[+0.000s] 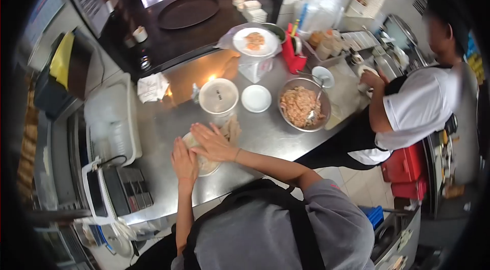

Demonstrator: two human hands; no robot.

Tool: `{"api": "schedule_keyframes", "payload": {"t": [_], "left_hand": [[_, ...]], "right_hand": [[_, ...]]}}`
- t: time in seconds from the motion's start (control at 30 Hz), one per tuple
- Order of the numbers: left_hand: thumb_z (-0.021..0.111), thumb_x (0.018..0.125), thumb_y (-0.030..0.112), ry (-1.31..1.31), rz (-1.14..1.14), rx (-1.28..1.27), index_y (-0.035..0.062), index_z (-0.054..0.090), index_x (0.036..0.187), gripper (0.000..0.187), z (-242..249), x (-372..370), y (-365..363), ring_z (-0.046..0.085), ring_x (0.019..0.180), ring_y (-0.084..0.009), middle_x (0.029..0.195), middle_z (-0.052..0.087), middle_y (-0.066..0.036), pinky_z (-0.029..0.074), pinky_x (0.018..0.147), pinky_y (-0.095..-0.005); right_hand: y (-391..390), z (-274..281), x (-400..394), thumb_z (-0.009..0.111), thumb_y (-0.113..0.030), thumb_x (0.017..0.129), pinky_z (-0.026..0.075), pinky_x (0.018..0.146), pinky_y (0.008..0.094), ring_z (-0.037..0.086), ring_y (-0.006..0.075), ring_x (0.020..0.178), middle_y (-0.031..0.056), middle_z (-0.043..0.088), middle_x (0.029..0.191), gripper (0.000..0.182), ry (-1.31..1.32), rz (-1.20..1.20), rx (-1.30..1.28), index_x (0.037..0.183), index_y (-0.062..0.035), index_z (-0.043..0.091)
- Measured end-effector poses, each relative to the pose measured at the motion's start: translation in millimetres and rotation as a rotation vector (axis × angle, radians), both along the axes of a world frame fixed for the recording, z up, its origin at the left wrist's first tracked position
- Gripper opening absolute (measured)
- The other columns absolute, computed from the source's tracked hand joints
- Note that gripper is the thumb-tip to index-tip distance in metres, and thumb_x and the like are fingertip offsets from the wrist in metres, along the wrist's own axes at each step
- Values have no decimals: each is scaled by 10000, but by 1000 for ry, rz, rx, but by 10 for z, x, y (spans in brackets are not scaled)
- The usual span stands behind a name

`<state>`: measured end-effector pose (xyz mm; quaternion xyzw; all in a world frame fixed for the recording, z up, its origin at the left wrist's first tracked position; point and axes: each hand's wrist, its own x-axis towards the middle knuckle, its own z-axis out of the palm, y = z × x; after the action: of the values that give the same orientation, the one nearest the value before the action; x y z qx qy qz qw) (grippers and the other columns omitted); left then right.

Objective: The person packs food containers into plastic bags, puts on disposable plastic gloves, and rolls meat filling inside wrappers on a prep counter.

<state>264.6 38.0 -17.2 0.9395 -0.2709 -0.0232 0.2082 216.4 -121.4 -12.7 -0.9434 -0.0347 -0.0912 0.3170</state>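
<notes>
In the head view my left hand (pixel 184 160) lies flat, fingers stretched out, over the left side of a round pale plate or bowl (pixel 208 167). My right hand (pixel 213 143) reaches across its top, fingers extended, its fingertips close beside the left hand. Both palms face down, and what is beneath them is largely hidden. A crumpled light-brown piece (pixel 232 131) sits just right of my right hand. Behind the hands stands a round white lidded tub (pixel 218 97) with dark marks on its lid. Beside that is a small white plate (pixel 256 98).
A steel bowl (pixel 282 112) of chopped pinkish mixture holds a spoon. Further back, a white plate (pixel 240 41) carries a little orange food, near a red holder (pixel 293 54). A co-worker (pixel 418 96) stands at the right. A white bin (pixel 133 132) of plastic containers is at left.
</notes>
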Motion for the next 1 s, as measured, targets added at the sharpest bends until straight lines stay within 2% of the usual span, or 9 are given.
{"api": "schedule_keyframes", "payload": {"t": [0.13, 0.17, 0.23, 0.4, 0.53, 0.57, 0.73, 0.87, 1.0], "left_hand": [[358, 928, 388, 74, -28, 214, 12, 269, 1379, 594, 262, 19, 19, 274, 1319, -302, 1434, 269, -177, 208, 1059, -501], [381, 923, 387, 70, -43, 325, 11, 285, 1371, 593, 470, -12, -58, 285, 1313, -303, 1420, 294, -177, 221, 1056, -488], [426, 913, 384, 59, -67, 550, 8, 319, 1355, 590, 932, -71, -332, 307, 1300, -306, 1392, 343, -178, 247, 1050, -463], [566, 876, 229, 261, -791, -415, 12, 498, 1235, 426, 1448, -277, -1862, 467, 1185, -283, 1254, 501, -177, 374, 973, -372], [519, 917, 248, 723, -680, -694, 2, 571, 1151, 343, 905, -312, -3868, 579, 923, -145, 1047, 624, -61, 469, 752, -272], [514, 919, 261, 839, -570, -730, -4, 588, 1119, 340, 743, -276, -4294, 587, 861, -141, 986, 642, -56, 470, 715, -278], [442, 931, 343, 763, -176, -407, -26, 617, 1030, 420, -101, 86, -5473, 607, 881, -231, 971, 653, -151, 457, 715, -387], [295, 951, 421, 1260, -124, -498, -37, 612, 1042, 564, 60, 78, -5411, 607, 949, -274, 1032, 642, -166, 407, 883, -450], [456, 901, 414, 1342, -92, -516, -35, 619, 1025, 493, -1, 74, -5438, 608, 961, -253, 1020, 649, -148, 404, 916, -424]], "right_hand": [[-592, 290, -70, 491, -348, 913, 317, 1014, 375, 432, 224, 1218, 135, 467, 1310, 528, -125, -16, 463, 1360, -93, 373], [-901, 512, -188, 565, -206, 865, 462, 823, 334, 607, 247, 937, 128, 633, 999, 384, -109, -199, 582, 1222, -72, 517], [-1758, 676, -324, 577, -71, 792, 477, 672, 313, 608, 196, 737, 115, 632, 853, 211, -338, -599, 425, 1002, -63, 581], [-3964, 274, -510, 578, 10, 762, 456, 733, 427, 586, 358, 805, 175, 595, 835, 149, -572, -947, 31, 869, -8, 476], [-4593, 83, -383, 635, -67, 757, 498, 660, 389, 640, 294, 753, 146, 613, 781, 260, -174, -972, 97, 935, -42, 446], [-4798, -105, -278, 656, -102, 742, 450, 741, 454, 581, 411, 839, 224, 591, 830, 286, -140, -947, 315, 897, -38, 425], [-4815, -26, -168, 723, -30, 626, 473, 664, 364, 603, 251, 763, 105, 600, 785, 348, -289, -1072, 573, 825, -61, 440], [-4295, 504, -656, 676, 57, 667, 423, 604, 224, 507, 89, 676, -14, 512, 695, 311, -473, -779, 1021, 793, -84, 429], [-3464, 730, -1715, 660, 37, 738, 387, 547, 224, 435, 60, 602, -50, 413, 647, 261, -468, -666, 901, 745, -87, 430]]}}
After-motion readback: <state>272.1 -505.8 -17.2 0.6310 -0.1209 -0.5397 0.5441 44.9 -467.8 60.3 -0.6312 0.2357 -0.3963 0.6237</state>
